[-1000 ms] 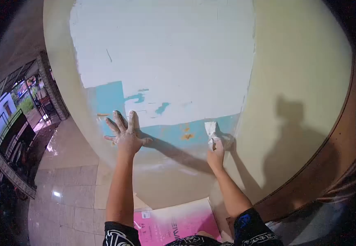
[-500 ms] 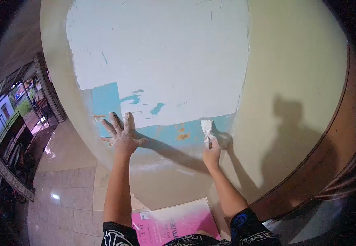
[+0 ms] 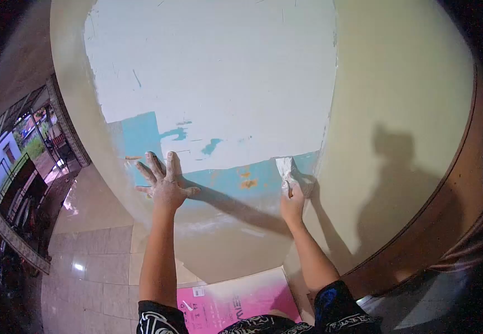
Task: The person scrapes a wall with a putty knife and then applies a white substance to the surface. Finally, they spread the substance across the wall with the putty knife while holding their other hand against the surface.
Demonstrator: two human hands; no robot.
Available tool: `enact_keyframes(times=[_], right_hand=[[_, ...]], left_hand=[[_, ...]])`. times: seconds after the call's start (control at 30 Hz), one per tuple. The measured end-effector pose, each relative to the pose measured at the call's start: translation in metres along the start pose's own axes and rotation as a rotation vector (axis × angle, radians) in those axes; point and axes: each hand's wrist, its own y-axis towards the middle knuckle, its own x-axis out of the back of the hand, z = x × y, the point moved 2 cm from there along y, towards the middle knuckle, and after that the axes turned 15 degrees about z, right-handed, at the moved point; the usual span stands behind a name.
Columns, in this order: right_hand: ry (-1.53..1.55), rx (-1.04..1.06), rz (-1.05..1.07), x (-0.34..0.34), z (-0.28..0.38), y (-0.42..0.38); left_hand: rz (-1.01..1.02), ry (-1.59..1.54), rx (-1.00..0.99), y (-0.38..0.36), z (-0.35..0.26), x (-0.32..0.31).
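Observation:
My left hand [image 3: 166,186] lies spread against the wall, fingers apart and dusted white, over the blue-green strip [image 3: 227,181] below the white layer [image 3: 213,78]. In my right hand [image 3: 292,199] is a putty knife [image 3: 285,165] smeared with white. Its wide blade meets the wall where the lower edge of the white layer borders the blue-green strip. Rusty orange stains mark that strip between my hands. Small blue-green patches [image 3: 212,146] show through the white above.
A pink printed board [image 3: 241,306] lies on the floor below me, by the wall's foot. Tiled floor [image 3: 94,267] stretches left toward an open doorway with railings. A brown curved edge [image 3: 447,211] bounds the wall at right, where my shadow falls.
My right hand has shifted slightly right and up with the putty knife along the white layer's lower edge. My left hand stays spread at the same spot on the wall.

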Motion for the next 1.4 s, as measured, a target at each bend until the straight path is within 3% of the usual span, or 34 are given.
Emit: enact_keyframes(times=[0.17,0.2,0.37,0.43,0.47,0.6,0.77,0.83,0.87,1.17,1.23,1.37,1.4], right_hand=[[-0.007,-0.031,0.023,0.001,-0.01,0.01],[0.03,-0.171,0.096,0.008,0.004,0.005],[0.048,-0.13,0.043,0.007,-0.018,0.007],[-0.007,0.021,0.011,0.007,-0.007,0.012],[0.008,-0.051,0.024,0.012,0.006,0.009],[-0.004,0.083,-0.019,0.014,-0.024,0.007],[-0.096,-0.023,-0.009,0.02,-0.017,0.015],[-0.057,0.148,-0.098,0.021,-0.029,0.013],[-0.025,-0.016,0.016,0.027,-0.041,0.013],[-0.012,-0.001,0.026,0.039,-0.046,0.027],[-0.064,0.085,-0.034,0.042,-0.031,0.03],[0.028,-0.123,0.063,0.053,-0.043,0.024],[-0.046,-0.009,-0.004,0.057,-0.032,0.025]], left_hand=[[-0.017,0.03,0.005,0.002,0.003,-0.004],[-0.015,0.02,0.002,0.001,0.001,-0.004],[0.014,-0.007,0.031,0.002,0.0,-0.003],[0.014,-0.017,0.037,-0.002,-0.002,0.001],[0.001,-0.036,0.022,0.001,-0.003,0.001],[-0.022,0.002,0.017,0.001,0.004,-0.004],[0.017,0.015,0.047,0.002,0.0,-0.003],[-0.031,0.013,0.028,0.002,0.001,-0.006],[-0.032,0.012,0.025,0.002,0.001,-0.006],[-0.008,0.004,0.015,0.007,0.007,-0.008],[0.084,-0.024,0.075,-0.001,-0.002,0.002],[-0.068,-0.007,-0.032,0.004,0.008,-0.013],[-0.045,0.005,-0.012,0.002,0.006,-0.01]])
